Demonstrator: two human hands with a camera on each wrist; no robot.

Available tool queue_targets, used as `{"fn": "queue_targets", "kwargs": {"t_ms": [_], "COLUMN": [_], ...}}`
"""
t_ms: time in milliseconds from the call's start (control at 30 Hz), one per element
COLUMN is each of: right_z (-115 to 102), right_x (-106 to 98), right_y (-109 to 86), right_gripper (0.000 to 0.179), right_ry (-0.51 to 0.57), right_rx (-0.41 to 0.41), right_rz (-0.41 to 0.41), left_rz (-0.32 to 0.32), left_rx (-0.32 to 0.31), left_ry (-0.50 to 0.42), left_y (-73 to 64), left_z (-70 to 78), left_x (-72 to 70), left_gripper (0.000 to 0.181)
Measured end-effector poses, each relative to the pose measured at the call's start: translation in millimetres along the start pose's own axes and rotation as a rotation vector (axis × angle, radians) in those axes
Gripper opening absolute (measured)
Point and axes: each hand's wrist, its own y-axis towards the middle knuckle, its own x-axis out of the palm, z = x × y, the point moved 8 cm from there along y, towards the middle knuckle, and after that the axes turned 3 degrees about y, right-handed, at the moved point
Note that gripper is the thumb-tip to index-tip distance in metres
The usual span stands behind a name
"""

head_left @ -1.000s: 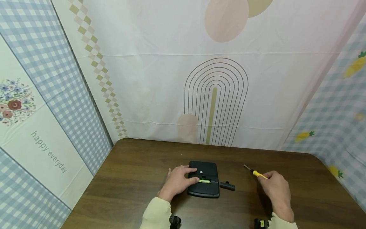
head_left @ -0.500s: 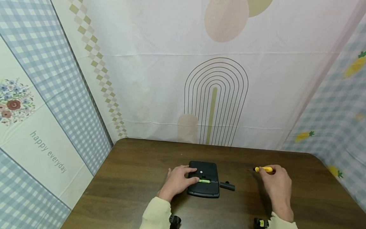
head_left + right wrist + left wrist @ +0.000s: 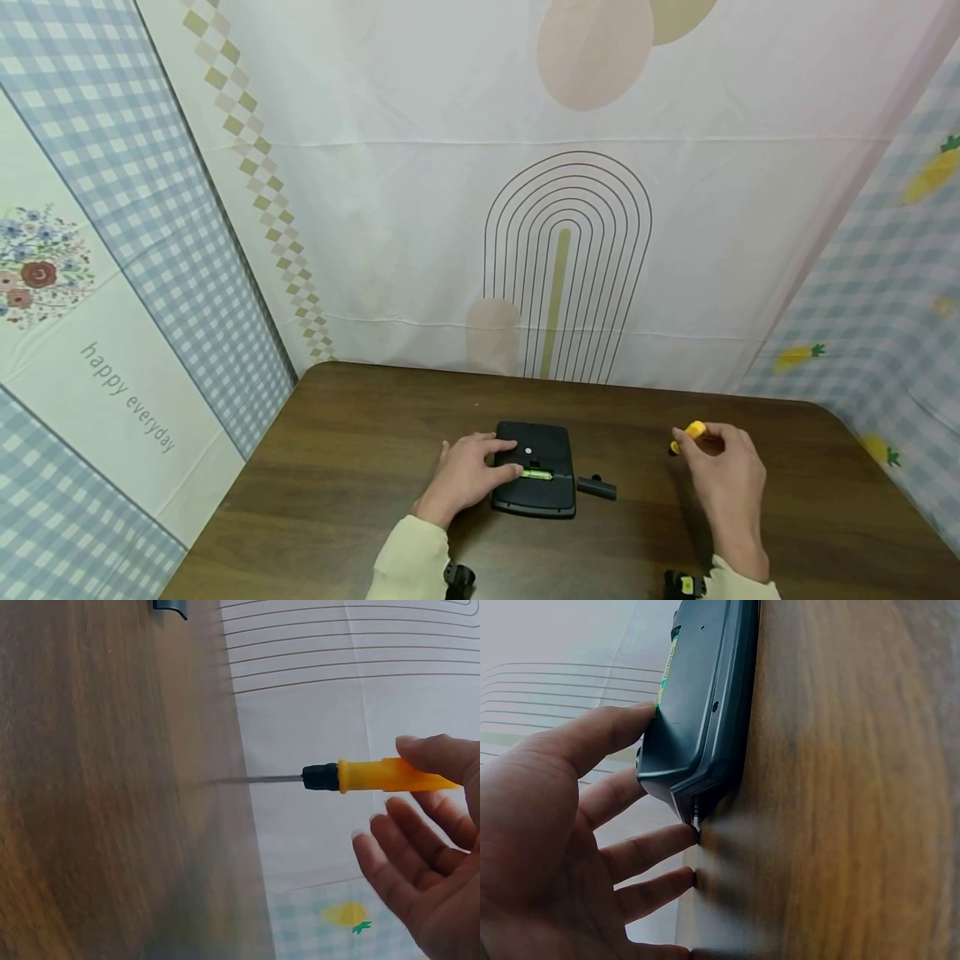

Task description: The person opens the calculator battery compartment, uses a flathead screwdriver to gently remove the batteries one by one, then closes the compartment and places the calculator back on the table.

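A flat black device (image 3: 534, 492) lies back side up on the table, its battery slot uncovered. In that slot sits a green-yellow battery (image 3: 537, 475). My left hand (image 3: 471, 472) rests at the device's left side, fingers extended; the thumb tip touches the battery's end. In the left wrist view, the lower fingers (image 3: 654, 851) spread down to the tabletop. My right hand (image 3: 726, 483) pinches a yellow-handled screwdriver (image 3: 375, 775) by its handle, right of the device. Its metal shaft points down at the tabletop, the tip blurred in the right wrist view.
A small black battery cover (image 3: 597, 487) lies just right of the device. The brown wooden table (image 3: 360, 500) ends at a patterned white cloth (image 3: 405, 250) behind, with blue checked cloth (image 3: 847, 367) at the right.
The screwdriver has swung from slanting leftward to standing nearly upright, its handle rising in my right hand's fingers. The left hand, device and cover have not moved.
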Motion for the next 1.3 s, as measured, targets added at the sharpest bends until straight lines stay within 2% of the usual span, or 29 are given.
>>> {"fn": "queue_targets", "kwargs": {"t_ms": [367, 700, 1300], "right_z": [1, -4, -19], "right_x": [-1, -2, 8], "right_y": [-0.9, -3.9, -7.6], "right_gripper": [0.048, 0.043, 0.045], "right_ry": [0.095, 0.150, 0.271], "right_rx": [0.047, 0.002, 0.011], "right_rz": [0.035, 0.092, 0.028], "left_rz": [0.000, -0.005, -0.005], "left_rx": [0.000, -0.010, -0.013], "left_ry": [0.007, 0.009, 0.022], "left_y": [1.0, -0.3, 1.1], "left_z": [-1.5, 0.0, -0.9], "left_x": [0.7, -0.2, 0.4], "left_gripper": [0.048, 0.047, 0.047]}}
